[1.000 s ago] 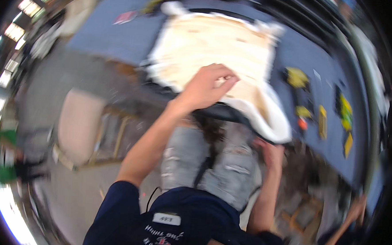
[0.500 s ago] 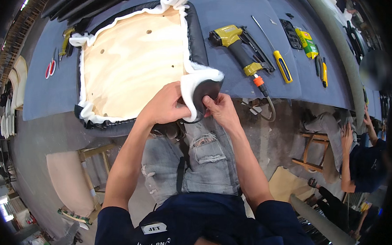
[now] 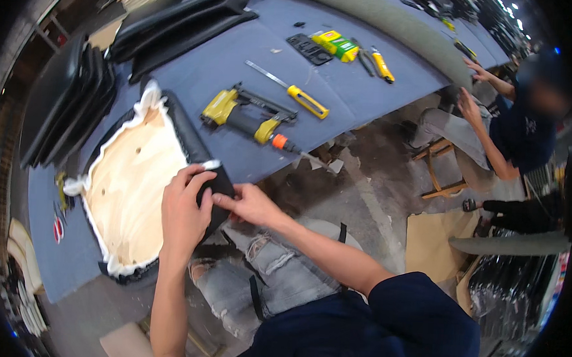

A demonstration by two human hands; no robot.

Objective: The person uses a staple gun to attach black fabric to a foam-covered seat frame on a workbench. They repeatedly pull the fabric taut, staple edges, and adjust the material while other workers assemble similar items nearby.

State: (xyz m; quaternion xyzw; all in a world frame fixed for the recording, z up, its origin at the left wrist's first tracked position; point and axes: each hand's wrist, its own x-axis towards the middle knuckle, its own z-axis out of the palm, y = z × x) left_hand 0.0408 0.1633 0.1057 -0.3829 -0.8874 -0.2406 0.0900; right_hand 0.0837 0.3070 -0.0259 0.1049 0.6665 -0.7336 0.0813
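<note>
A seat panel lies underside up at the table's near edge: a pale wooden board ringed with white padding and wrapped in a black cover. At its near right corner, the cover is folded over the board's edge. My left hand lies on that corner, fingers bent against the black cover and the thumb pressing it. My right hand pinches the same corner from the right, thumb on top. Only a small bit of white padding shows beside the left fingers. The cover's underside there is hidden.
Beyond the panel lie a yellow-black staple gun with its hose, a yellow-handled screwdriver, a green-yellow box, pliers and a utility knife. Black cushions are stacked far left. A co-worker sits at right.
My view has swung to the right. The corner flap, raised with white padding showing, is now folded down. My left hand has moved from beside the flap onto it; my right still pinches it.
</note>
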